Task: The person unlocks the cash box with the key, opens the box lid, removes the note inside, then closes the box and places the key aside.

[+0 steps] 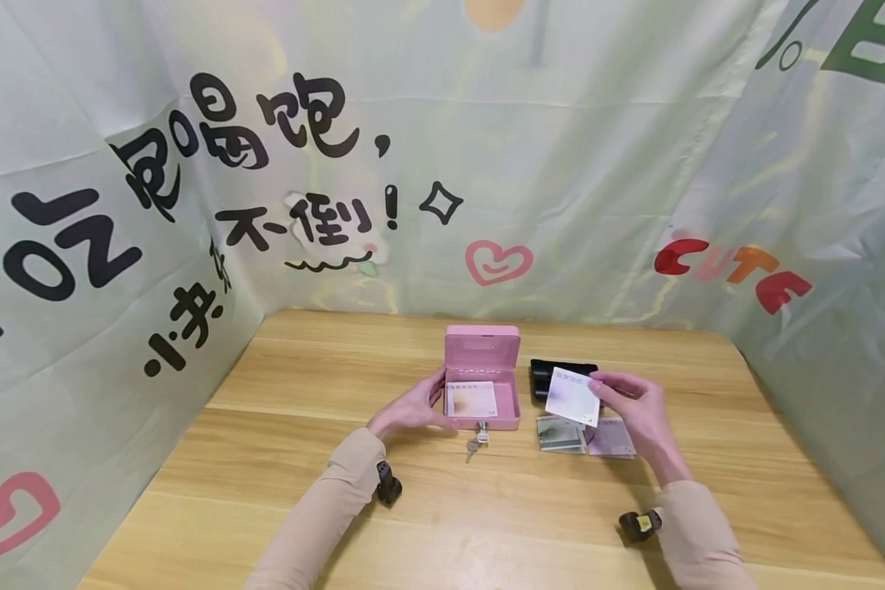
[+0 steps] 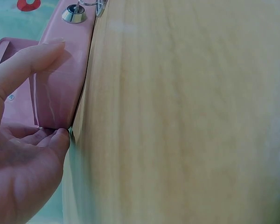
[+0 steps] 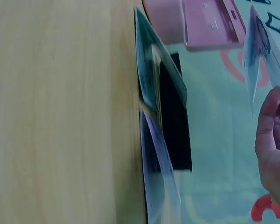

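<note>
A pink cash box [image 1: 483, 350] stands on the table with its lid raised. My left hand [image 1: 413, 406] grips its near left corner, the thumb on the front wall and the fingers against the side, as the left wrist view shows. Inside lies a pale banknote [image 1: 472, 400]. A key sits in the lock [image 2: 74, 13] on the front, and another key [image 1: 473, 447] hangs from it. My right hand [image 1: 640, 410] pinches a folded purplish banknote [image 1: 571, 397] by its edge, raised above the table to the right of the box.
Below the raised note lie a folded green banknote [image 1: 559, 437] and a folded purple banknote [image 1: 612, 441]. A black case [image 1: 541, 383] stands behind them, right of the box. Printed cloth [image 1: 428, 106] encloses the wooden table [image 1: 472, 524] at the back and sides.
</note>
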